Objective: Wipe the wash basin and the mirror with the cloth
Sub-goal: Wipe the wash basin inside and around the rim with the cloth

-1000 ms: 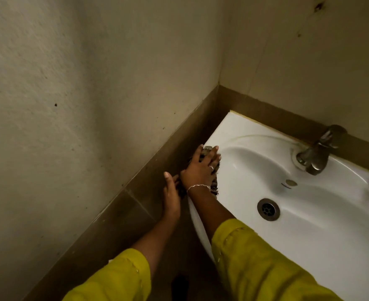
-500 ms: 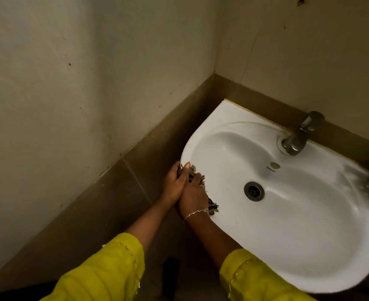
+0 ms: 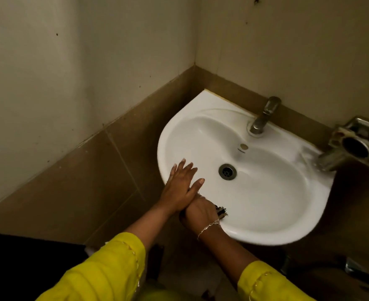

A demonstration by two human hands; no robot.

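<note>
A white wash basin (image 3: pixel 287 205) is fixed in a wall corner, with a metal tap (image 3: pixel 264 116) at its back and a drain (image 3: pixel 227 171) in the bowl. My right hand (image 3: pixel 201 213) presses a dark cloth (image 3: pixel 221 211) against the basin's near left rim; only a frayed edge of the cloth shows. My left hand (image 3: pixel 180 187) lies flat on the rim just above it, fingers spread, its thumb over my right hand. No mirror is in view.
A metal soap holder (image 3: pixel 353 146) juts from the wall at the basin's right end. Brown tiles (image 3: pixel 105 174) run along the lower wall on the left and behind the basin. A metal fitting (image 3: pixel 353 268) shows low on the right.
My right hand has slid the cloth along the left rim toward me. My left hand has come from beside the basin onto the rim. The view has pulled back, showing the soap holder.
</note>
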